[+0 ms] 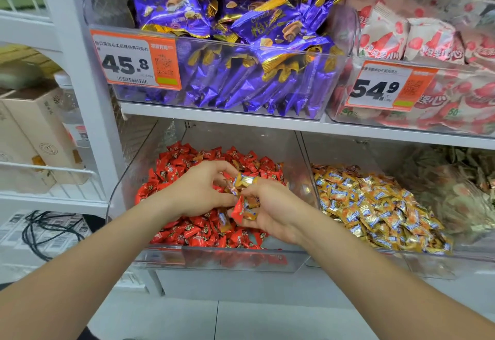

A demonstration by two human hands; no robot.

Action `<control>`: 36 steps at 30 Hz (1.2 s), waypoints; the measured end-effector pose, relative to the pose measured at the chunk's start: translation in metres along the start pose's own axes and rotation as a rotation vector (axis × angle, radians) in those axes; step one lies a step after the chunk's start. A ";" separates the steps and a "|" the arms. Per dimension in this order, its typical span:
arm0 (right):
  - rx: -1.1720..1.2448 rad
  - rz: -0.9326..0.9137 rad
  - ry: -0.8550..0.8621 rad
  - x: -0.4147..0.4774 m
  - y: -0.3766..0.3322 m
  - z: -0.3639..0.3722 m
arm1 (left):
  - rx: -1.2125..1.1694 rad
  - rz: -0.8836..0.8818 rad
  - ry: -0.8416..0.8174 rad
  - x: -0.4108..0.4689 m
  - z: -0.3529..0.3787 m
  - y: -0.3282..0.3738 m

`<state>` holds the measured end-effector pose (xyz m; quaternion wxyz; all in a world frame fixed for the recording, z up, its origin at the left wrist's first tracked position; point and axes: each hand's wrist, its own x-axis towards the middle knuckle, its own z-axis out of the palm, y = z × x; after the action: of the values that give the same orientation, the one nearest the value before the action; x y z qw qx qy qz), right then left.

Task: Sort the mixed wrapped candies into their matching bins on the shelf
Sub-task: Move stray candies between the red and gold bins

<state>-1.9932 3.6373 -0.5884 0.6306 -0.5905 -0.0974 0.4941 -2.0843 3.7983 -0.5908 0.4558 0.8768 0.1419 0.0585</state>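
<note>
Shop shelving (pixel 214 117) is carrying clear bins: red-wrapped candies (pixel 184 168) are filling the left bin (pixel 166 258), gold-and-blue ones (pixel 375 205) the right. Over the red bin, your right hand (pixel 270 216) is cupping a mixed handful (pixel 245 211), fingers curled; your left hand (pixel 198 192) is pinching a gold candy (pixel 245 180) atop it.

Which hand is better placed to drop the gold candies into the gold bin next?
Right. The right hand already cups the mixed handful and sits nearer the gold bin on its side; the left hand pinches only the top one, over the red bin.
</note>
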 end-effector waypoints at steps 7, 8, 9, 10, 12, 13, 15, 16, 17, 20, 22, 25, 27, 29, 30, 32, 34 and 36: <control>-0.148 0.019 0.113 0.010 -0.006 -0.003 | 0.059 0.028 0.003 0.003 -0.007 0.002; -0.169 0.007 0.144 0.009 -0.007 -0.003 | 0.066 0.030 0.003 0.003 -0.007 0.002; -0.191 -0.005 0.172 0.008 -0.008 -0.003 | 0.078 0.029 0.006 0.003 -0.007 0.003; -0.215 -0.021 0.206 0.008 -0.009 -0.003 | 0.091 0.017 0.014 0.003 -0.008 0.003; -0.256 -0.054 0.266 0.007 -0.011 -0.005 | 0.083 -0.035 0.036 0.001 -0.008 0.006; -0.274 -0.067 0.282 0.006 -0.013 -0.006 | 0.049 -0.069 0.037 0.001 -0.008 0.007; -0.352 -0.100 0.293 0.002 -0.014 -0.007 | -0.036 -0.118 0.016 -0.001 -0.007 0.012; -0.424 -0.129 0.295 0.000 -0.014 -0.008 | -0.063 -0.135 -0.003 -0.002 -0.006 0.014; -0.501 -0.169 0.302 -0.003 -0.015 -0.009 | -0.074 -0.142 -0.027 -0.003 -0.005 0.017; -0.660 -0.277 0.304 -0.006 -0.018 -0.015 | -0.018 -0.124 -0.131 -0.004 -0.005 0.024; -0.759 -0.284 0.287 -0.005 -0.021 -0.021 | 0.141 -0.083 -0.156 -0.003 -0.003 0.025; -1.083 -0.372 0.314 -0.003 -0.022 -0.028 | 0.502 0.105 -0.066 0.001 0.006 0.017; -1.344 -0.471 0.290 -0.003 -0.017 -0.027 | 0.589 0.153 -0.083 0.001 0.009 0.015; -1.466 -0.483 0.183 -0.003 -0.011 -0.027 | 0.650 0.134 -0.176 -0.001 0.008 0.014; -1.478 -0.446 0.115 -0.002 -0.008 -0.027 | 0.677 0.144 -0.211 -0.002 0.007 0.013; -1.530 -0.388 0.017 -0.001 -0.003 -0.027 | 0.698 0.141 -0.252 -0.003 0.003 0.011; -1.553 -0.376 -0.020 0.002 0.001 -0.027 | 0.706 0.119 -0.298 -0.007 0.000 0.011; -1.537 -0.380 -0.030 0.004 0.006 -0.024 | 0.725 0.110 -0.315 -0.008 -0.002 0.009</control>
<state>-1.9773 3.6242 -0.6019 0.1184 -0.8272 -0.5190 0.1801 -2.0911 3.7923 -0.5817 0.1291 0.9853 0.0347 -0.1061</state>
